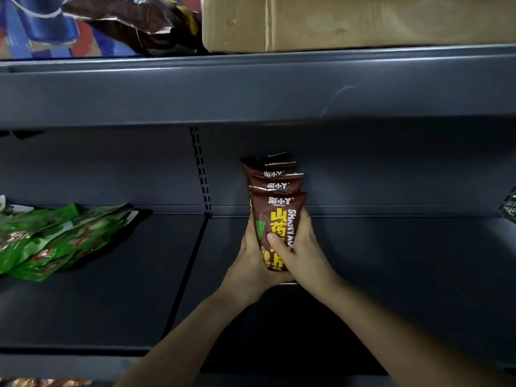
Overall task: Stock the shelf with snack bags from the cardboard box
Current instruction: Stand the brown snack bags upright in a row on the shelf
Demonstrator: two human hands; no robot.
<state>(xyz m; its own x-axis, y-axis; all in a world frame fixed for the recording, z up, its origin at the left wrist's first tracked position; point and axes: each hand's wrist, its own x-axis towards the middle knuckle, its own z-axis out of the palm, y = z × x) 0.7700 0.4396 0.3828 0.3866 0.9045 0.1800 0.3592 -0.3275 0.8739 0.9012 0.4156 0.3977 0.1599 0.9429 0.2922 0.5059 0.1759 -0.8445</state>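
Observation:
A stack of several brown snack bags [275, 188] with yellow lettering stands upright on the dark grey shelf [391, 261], leaning toward the back panel. My left hand [248, 261] grips the stack's left side. My right hand [298, 252] grips its right side, thumb across the front bag. A cardboard box [357, 20] sits on the shelf above, at the upper right.
Green snack bags [50, 238] lie in a loose pile on the left section of the same shelf. A slotted upright [199, 174] divides the two sections. More bags [131, 20] lie on the top shelf left of the box. A wire edge [508, 205] shows at far right.

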